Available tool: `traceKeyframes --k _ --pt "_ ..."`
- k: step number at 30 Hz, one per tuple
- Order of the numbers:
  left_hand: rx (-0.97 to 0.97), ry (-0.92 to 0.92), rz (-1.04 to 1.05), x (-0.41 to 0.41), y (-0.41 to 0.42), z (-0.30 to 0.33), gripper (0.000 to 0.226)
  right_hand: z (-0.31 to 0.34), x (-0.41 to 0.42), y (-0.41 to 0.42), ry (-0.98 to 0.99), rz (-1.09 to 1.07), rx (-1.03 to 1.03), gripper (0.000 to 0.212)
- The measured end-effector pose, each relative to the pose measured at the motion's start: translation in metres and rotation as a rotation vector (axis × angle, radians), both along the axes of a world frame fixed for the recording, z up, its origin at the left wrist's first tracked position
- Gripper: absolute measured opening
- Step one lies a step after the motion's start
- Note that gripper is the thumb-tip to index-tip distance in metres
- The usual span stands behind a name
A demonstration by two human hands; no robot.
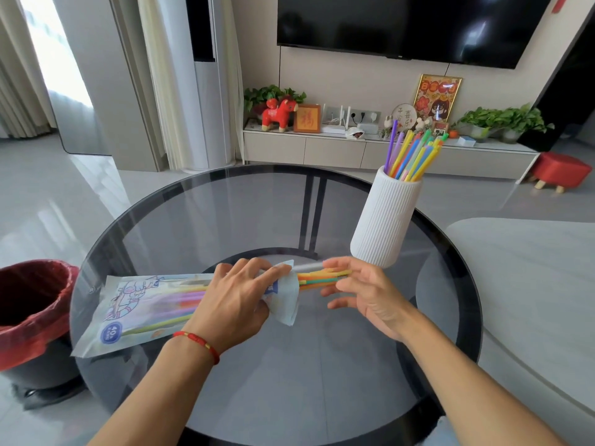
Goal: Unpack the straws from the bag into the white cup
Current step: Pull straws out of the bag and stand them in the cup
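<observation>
Head view: one bag, one white cup, two hands

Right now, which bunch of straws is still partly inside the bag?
The bunch lying flat at the bag mouth, between both hands; the other bunch stands upright in the white cup.

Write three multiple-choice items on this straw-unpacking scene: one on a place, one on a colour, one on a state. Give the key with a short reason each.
1. Where does the white cup stand on the glass table?
A. left of the bag
B. beyond the right hand
C. on the floor

2. What colour is the liner of the bin?
A. red
B. blue
C. white

3. What is the left hand doing?
A. hanging idle
B. gripping the bag near its open end
C. holding the cup

Key: 1 B, the cup stands just past the right hand. 2 A, the liner is red. 3 B, its fingers curl round the bag where straws stick out.
</observation>
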State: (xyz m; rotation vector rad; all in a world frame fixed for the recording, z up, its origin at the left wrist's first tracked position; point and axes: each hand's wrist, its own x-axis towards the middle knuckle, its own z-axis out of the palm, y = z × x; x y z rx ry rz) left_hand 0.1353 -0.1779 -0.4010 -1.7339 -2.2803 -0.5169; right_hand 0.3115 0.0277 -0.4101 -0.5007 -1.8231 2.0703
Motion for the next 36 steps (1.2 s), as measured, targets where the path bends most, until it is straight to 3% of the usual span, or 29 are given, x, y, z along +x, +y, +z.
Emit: traceKeyframes --k 2,5,8,11,20,22,24,28,36 --pt "0.016 0.003 -0.010 0.002 0.001 -0.001 0.071 -0.003 -0.004 -0.006 0.009 -0.016 0.028 0.027" --pt "0.040 0.009 -0.015 0.003 0.001 -0.001 0.071 -0.007 -0.016 -0.013 0.026 -0.183 0.160 0.007" --pt "0.061 0.000 0.009 -0.002 0.000 -0.002 0.069 -0.002 -0.014 -0.003 0.014 -0.268 0.159 0.005" --pt "0.083 -0.013 0.029 -0.006 -0.001 -0.003 0.066 0.005 -0.003 0.009 0.043 -0.330 0.011 0.003" --pt "0.161 -0.030 -0.004 -0.001 0.005 -0.004 0.070 0.001 -0.021 -0.022 0.185 -0.402 -0.563 0.045" --pt "0.164 -0.019 -0.024 0.002 0.006 -0.005 0.071 -0.003 -0.028 -0.034 0.130 -0.368 -0.529 0.048" --pt "0.160 -0.001 -0.048 0.003 0.006 -0.006 0.072 -0.004 -0.032 -0.038 0.069 -0.389 -0.461 0.035" --pt "0.163 -0.001 -0.034 0.000 0.003 -0.006 0.075 0.002 -0.023 -0.023 0.035 -0.555 -0.330 0.024" --pt "0.181 -0.008 -0.058 0.001 0.004 -0.006 0.071 0.005 -0.019 -0.024 0.023 -0.508 -0.355 0.012"
